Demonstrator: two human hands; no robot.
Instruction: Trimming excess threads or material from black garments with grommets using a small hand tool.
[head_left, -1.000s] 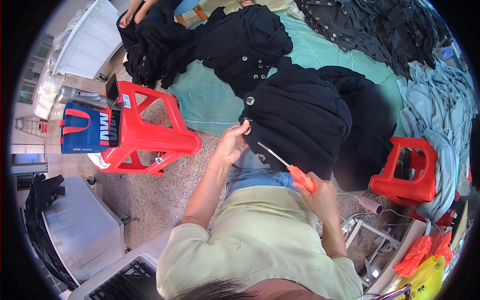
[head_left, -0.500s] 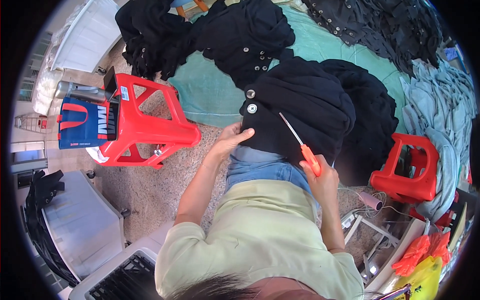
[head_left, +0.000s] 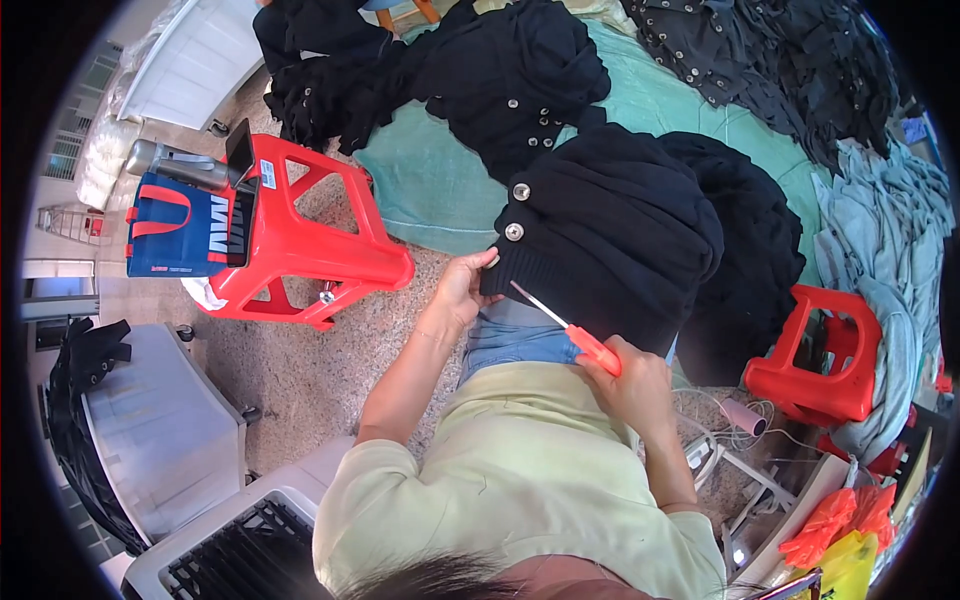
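A black knitted garment (head_left: 620,230) with a ribbed edge and large shiny buttons lies across my lap. My left hand (head_left: 467,285) pinches the corner of its ribbed edge, just below the lower button (head_left: 514,232). Wrapped in my right hand (head_left: 635,385) is an orange-handled tool (head_left: 596,350) with a slim metal end. Its tip points up and left, over the ribbed edge close to my left fingers. Whether the tip touches the knit, I cannot tell.
More black buttoned garments (head_left: 500,75) are heaped on a green sheet (head_left: 430,190) ahead. Grey garments (head_left: 875,240) pile at the right beside a red stool (head_left: 850,380). At the left, another red stool (head_left: 290,240) bears a blue bag (head_left: 178,225) and a metal flask (head_left: 175,165).
My right hand has brought the tool down and left, its tip now near the ribbed edge. My left fingers have shifted their hold on the corner. The whole view has moved slightly.
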